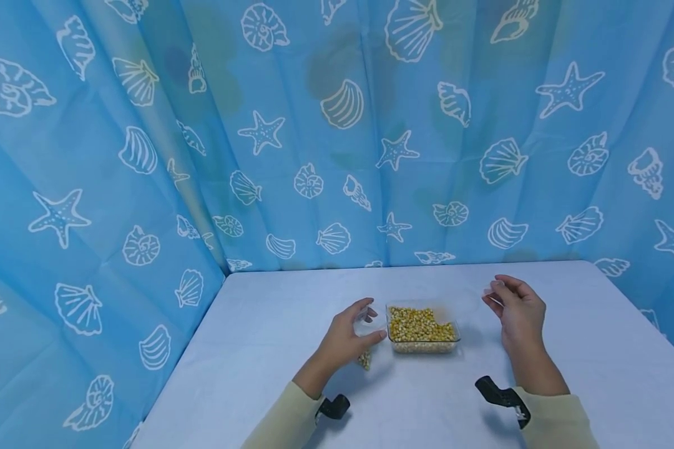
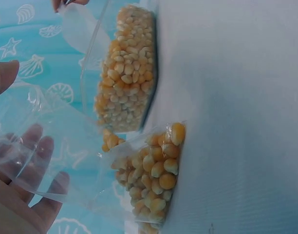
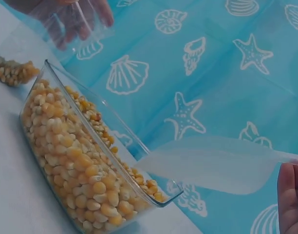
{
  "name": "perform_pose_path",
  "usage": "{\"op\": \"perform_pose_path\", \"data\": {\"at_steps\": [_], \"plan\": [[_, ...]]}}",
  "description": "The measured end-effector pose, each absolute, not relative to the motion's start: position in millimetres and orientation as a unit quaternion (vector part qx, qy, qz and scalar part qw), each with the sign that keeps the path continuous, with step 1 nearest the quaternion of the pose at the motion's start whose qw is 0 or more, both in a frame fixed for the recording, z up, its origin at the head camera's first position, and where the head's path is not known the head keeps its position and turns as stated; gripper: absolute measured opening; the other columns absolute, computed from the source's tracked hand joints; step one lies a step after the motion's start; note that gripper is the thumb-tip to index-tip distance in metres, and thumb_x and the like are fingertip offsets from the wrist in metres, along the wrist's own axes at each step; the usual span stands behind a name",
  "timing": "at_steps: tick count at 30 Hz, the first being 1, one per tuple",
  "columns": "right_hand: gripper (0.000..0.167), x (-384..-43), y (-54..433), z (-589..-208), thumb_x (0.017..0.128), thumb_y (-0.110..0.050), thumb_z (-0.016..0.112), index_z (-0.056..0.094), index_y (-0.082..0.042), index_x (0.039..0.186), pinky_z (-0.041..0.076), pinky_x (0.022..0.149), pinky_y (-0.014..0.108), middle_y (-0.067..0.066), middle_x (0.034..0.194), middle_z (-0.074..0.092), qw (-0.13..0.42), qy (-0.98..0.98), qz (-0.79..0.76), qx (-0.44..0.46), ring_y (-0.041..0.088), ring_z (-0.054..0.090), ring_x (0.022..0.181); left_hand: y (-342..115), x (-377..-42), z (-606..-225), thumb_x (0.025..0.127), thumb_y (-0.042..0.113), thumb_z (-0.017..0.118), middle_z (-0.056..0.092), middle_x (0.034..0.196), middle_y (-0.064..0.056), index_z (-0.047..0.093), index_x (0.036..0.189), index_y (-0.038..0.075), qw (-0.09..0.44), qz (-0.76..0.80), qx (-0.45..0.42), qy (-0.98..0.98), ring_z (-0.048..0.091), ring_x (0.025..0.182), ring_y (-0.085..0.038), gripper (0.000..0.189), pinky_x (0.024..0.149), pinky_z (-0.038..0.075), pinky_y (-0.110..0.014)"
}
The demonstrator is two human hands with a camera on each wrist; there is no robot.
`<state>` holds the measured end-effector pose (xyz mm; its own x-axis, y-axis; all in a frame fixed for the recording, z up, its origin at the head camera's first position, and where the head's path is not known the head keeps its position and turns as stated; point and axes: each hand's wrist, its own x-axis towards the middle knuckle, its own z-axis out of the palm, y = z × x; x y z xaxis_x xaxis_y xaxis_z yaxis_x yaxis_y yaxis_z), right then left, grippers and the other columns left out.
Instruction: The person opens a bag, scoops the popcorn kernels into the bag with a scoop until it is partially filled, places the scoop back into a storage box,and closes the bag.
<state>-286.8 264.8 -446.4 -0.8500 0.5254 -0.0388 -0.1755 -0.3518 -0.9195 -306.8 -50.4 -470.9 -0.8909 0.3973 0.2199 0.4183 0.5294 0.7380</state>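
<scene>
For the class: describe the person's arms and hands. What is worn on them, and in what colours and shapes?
The left hand and right hand are ungloved. The left sleeve and right sleeve are pale yellow-green, ending short of the hands. Each cuff carries a black gadget: the left gadget looks rounded, the right gadget angled.

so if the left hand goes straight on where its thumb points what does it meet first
Likely the left end of the glass container, though height is unclear, so the left hand could pass over it.
</scene>
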Motion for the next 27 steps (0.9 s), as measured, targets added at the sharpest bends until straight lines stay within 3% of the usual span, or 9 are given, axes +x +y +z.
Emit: {"op": "perform_pose_path", "data": {"at_steps": [8,27], "plan": [[0.017,-288.8,257.3,-449.5,0.096,-0.014,0.062,0.062,-0.010,0.112,0.053,0.072,0.021,0.006,0.103,0.055,0.205,-0.584,0.769,-0.159,0.014,0.061,0.085,-50.2,-306.8,-468.9,0.086,0.045,0.072,0.061,0.118,0.010,0.043,0.145,0.024,0.009,-0.426,-0.227,-0.876,0.056,0.110,-0.009,0.070,0.098,0.043,-0.045],[0.017,-297.0,247.1,-471.4,0.097,-0.015,0.060,0.059,-0.009,0.114,0.054,0.074,0.023,0.007,0.106,0.054,0.157,-0.624,0.746,-0.171,0.013,0.063,0.086,-51.0,-305.6,-468.3,0.087,0.042,0.072,0.062,0.119,0.004,0.043,0.146,0.021,0.006,-0.418,-0.231,-0.879,0.056,0.109,-0.011,0.069,0.097,0.044,-0.045]]}}
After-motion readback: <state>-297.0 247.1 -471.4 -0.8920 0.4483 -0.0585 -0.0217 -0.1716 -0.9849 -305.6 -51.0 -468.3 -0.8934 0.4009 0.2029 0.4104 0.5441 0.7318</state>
